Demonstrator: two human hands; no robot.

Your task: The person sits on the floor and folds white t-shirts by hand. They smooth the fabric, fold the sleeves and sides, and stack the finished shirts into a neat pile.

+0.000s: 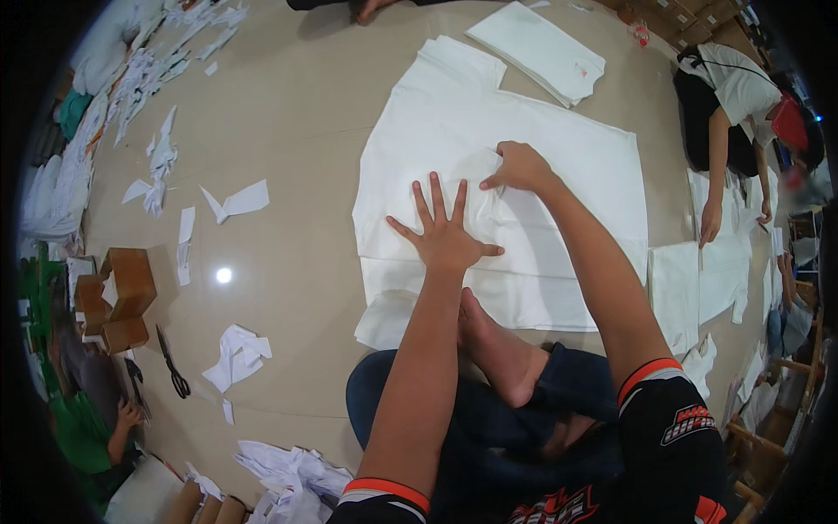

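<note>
Spread over the floor in front of my crossed legs is a stack of white cut fabric, shaped like a garment panel. My left hand presses flat on it with all fingers splayed. Just up and to the right, my right hand has its thumb and fingers curled around a raised fold of the top layer, and the fabric wrinkles between the two hands. A loose flap lies at the lower left corner. My bare foot rests by the near edge of the fabric.
Beyond lies a folded white fabric stack. Scissors, an open cardboard box and white scraps are on the left. One person bends over fabric panels at right; another sits at lower left.
</note>
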